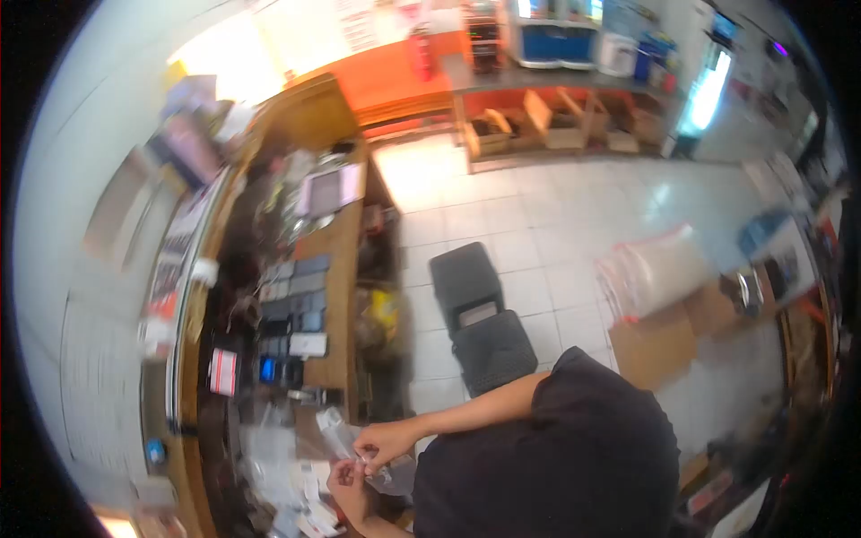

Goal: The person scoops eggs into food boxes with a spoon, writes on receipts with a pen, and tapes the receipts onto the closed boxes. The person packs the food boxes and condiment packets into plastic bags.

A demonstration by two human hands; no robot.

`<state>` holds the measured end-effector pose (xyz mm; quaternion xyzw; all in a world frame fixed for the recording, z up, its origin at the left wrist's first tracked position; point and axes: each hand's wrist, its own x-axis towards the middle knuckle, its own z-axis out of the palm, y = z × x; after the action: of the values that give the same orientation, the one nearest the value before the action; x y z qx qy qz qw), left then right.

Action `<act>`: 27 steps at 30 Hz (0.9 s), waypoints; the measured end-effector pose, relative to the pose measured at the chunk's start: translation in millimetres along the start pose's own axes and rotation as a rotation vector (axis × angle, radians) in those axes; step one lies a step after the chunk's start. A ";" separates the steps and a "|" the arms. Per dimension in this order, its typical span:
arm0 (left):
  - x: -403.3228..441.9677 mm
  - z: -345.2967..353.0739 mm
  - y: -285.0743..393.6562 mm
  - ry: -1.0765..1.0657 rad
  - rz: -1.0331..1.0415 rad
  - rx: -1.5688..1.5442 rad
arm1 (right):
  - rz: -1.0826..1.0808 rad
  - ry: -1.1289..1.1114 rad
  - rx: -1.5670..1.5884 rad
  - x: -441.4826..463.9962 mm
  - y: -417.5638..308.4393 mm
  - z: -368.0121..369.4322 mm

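Note:
My right hand reaches in over the wooden desk, its fingers pinched on a clear plastic bag. Close against it, my left hand also has its fingertips pressed together at the plastic. More of the thin, crumpled film shows below my right wrist. Whether anything lies inside it is too blurred to tell. Around my hands are white papers and a heap of clear plastic wrapping. Several phones lie in rows farther along the desk.
Two dark grey stools stand on the tiled floor beside the desk. A large, pale wrapped bundle and cardboard lie across from them. A tablet-like device rests among clutter at the desk's far end. Open boxes sit under a far counter.

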<state>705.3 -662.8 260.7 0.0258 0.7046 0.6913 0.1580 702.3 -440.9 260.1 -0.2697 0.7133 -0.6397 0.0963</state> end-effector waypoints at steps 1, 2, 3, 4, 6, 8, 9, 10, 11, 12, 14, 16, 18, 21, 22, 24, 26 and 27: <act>13.0 17.9 6.8 -0.037 0.034 0.088 | 0.025 0.038 -0.001 -11.9 -4.0 -17.8; 28.8 39.8 10.1 -0.139 0.018 0.024 | -0.011 0.140 -0.064 -21.0 15.4 -28.7; 40.7 63.7 18.0 -0.202 0.015 0.044 | -0.003 0.205 -0.072 -33.7 16.6 -49.0; 52.9 93.8 25.7 -0.277 0.062 0.113 | -0.006 0.291 -0.105 -51.9 16.5 -73.5; 85.9 141.8 16.2 -0.426 0.131 0.153 | 0.104 0.516 -0.025 -90.4 20.6 -114.8; 110.1 189.9 12.1 -0.580 0.193 0.196 | 0.155 0.708 -0.069 -129.0 21.9 -147.7; 118.4 210.8 14.1 -0.655 0.249 0.233 | 0.165 0.789 -0.038 -145.0 27.7 -162.4; 116.5 239.3 22.0 -0.618 0.174 0.283 | 0.166 0.826 -0.048 -161.4 26.4 -171.6; 120.7 261.1 26.3 -0.659 0.184 0.281 | 0.210 0.945 -0.147 -180.9 20.5 -180.0; 124.8 284.0 29.2 -0.652 0.245 0.414 | 0.258 1.061 -0.250 -201.2 15.4 -188.6; 136.9 325.9 22.6 -0.636 0.448 0.556 | 0.350 1.195 -0.338 -237.4 6.0 -204.6; 148.8 351.7 17.6 -0.690 0.458 0.575 | 0.410 1.267 -0.363 -263.6 -5.3 -218.6; 154.0 374.8 19.8 -0.727 0.462 0.603 | 0.362 1.372 -0.304 -283.4 -12.7 -231.0; 155.4 394.5 21.0 -0.678 0.476 0.537 | 0.310 1.370 -0.272 -296.2 -3.6 -240.6; 157.4 400.2 19.4 -0.741 0.385 0.463 | 0.306 1.373 -0.271 -298.0 5.2 -242.8; 147.9 416.4 24.4 -0.807 0.275 0.345 | 0.334 1.116 -0.311 -298.9 24.8 -247.5; 132.0 428.6 31.8 -0.800 0.363 0.422 | 0.279 1.131 -0.338 -295.4 22.0 -243.6; 124.6 432.6 35.0 -0.795 0.443 0.504 | 0.228 1.148 -0.358 -290.7 20.9 -242.0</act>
<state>692.4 -211.7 274.2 0.4722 0.7123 0.4539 0.2524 823.1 -84.2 219.0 0.1840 0.7721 -0.5386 -0.2826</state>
